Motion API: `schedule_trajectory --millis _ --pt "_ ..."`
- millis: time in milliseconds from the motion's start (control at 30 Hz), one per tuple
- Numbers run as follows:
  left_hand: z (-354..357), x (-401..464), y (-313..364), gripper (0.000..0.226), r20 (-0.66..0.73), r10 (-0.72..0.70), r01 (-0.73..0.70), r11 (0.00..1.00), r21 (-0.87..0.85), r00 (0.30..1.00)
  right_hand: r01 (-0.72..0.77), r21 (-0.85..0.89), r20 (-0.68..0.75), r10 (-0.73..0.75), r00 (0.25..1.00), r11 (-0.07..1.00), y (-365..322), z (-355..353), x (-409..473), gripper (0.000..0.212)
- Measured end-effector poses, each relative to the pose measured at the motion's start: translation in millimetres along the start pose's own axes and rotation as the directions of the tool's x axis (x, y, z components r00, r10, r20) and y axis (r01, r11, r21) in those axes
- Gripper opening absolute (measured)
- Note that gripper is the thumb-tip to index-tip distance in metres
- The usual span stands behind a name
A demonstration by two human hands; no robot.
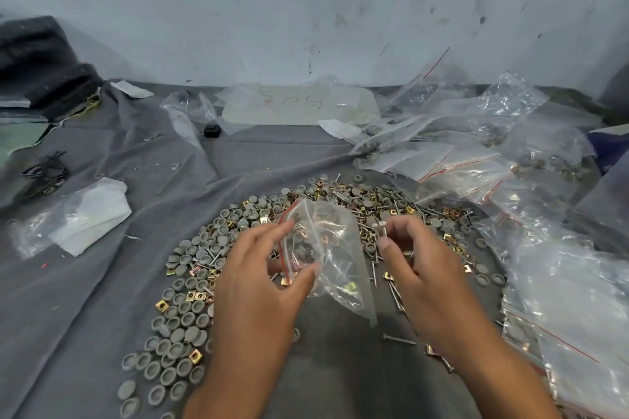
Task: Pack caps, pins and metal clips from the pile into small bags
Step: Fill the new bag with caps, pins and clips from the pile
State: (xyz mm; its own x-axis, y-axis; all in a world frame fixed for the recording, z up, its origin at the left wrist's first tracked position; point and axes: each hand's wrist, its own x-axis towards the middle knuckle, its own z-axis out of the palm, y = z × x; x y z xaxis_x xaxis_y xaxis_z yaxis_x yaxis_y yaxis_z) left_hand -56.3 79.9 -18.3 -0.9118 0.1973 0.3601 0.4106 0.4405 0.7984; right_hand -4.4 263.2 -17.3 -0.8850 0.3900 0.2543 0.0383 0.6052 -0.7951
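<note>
Head view shows your left hand (262, 269) holding a small clear bag (326, 248) with a red zip strip; your thumb and fingers (282, 228) pinch its open mouth from either side, and the bag hangs over the middle of the pile (218, 248). A few small parts already sit inside it, though the plastic blurs which kind. Your right hand (418, 269) is raised just beside the bag, its fingertips curled round a pin (382, 231) held upright, head at the top.

The pile lies in an arc on the grey cloth (102, 282) that covers the table. Grey round caps (177, 326) crowd its left side, many lying hollow side up. Brass-coloured square metal clips (162, 305) are scattered among them. Loose pins (398, 338) lie mostly on the right side and along the far edge.

To your right, a heap of filled and empty bags (476, 153) spreads toward the wall. On your left sits a crumpled plastic bag with white paper (85, 218). At the far edge, a sheet of plastic bears handwritten marks (292, 102).
</note>
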Motion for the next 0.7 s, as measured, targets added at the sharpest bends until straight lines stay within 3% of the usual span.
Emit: schedule_trajectory --millis 100,167,400,533,700 --pt "3 -1 4 0.066 0.027 0.042 -0.044 0.994 0.104 0.999 0.309 0.052 -0.047 -0.307 0.951 0.950 -24 7 -5 0.014" --pt "5 -1 6 0.064 0.052 0.075 -0.082 0.985 0.150 0.996 0.400 0.046 -0.064 -0.397 0.915 0.915 -31 13 -8 0.019" --pt "10 -2 5 0.053 0.042 0.147 -0.151 0.981 0.124 0.988 0.399 -0.092 0.001 -0.400 0.916 0.912 -30 17 -11 0.031" --pt "8 -1 3 0.059 0.010 0.175 -0.175 0.981 0.078 0.984 0.327 -0.111 -0.085 -0.337 0.938 0.938 -31 16 -13 0.030" --pt "5 -1 1 0.055 -0.069 0.225 -0.220 0.973 0.071 0.972 0.205 0.068 -0.068 -0.200 0.977 0.976 -34 16 -16 0.017"
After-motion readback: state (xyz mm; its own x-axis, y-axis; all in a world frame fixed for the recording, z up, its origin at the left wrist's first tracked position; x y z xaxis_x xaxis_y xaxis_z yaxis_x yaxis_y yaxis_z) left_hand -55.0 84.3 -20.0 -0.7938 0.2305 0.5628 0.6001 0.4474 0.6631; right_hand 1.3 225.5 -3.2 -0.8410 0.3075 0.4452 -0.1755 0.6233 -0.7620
